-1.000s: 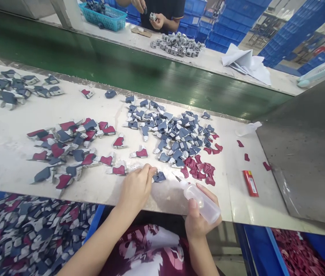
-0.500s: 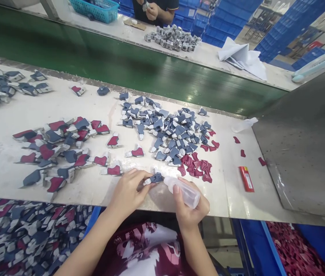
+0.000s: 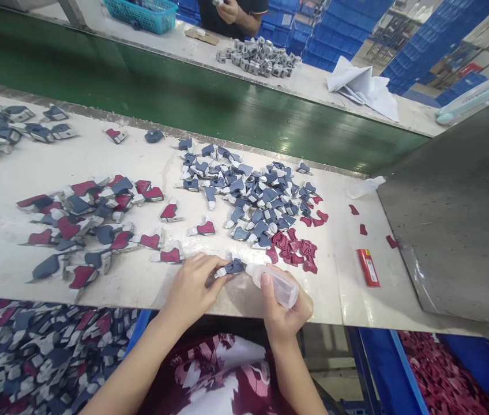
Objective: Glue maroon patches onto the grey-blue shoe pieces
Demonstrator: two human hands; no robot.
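Note:
Between the fingertips of my left hand is a small blue and white plastic part, held just above the table near its front edge. My right hand is wrapped round a clear squeeze bottle, tilted so its nozzle end meets the right side of the part. Whether the tip touches it I cannot tell. Beyond my hands lies a heap of blue and white parts. Small maroon inserts are piled just past the bottle. To the left are parts with maroon faces.
A red lighter lies on the right, beside a metal panel. Behind the table runs a green conveyor belt. Bins of finished-looking parts and maroon inserts stand below the front edge. A person handles something across the belt.
The view has shifted very slightly. My hands keep the same hold on the part and the bottle. The person across the belt has moved their hands a little upward.

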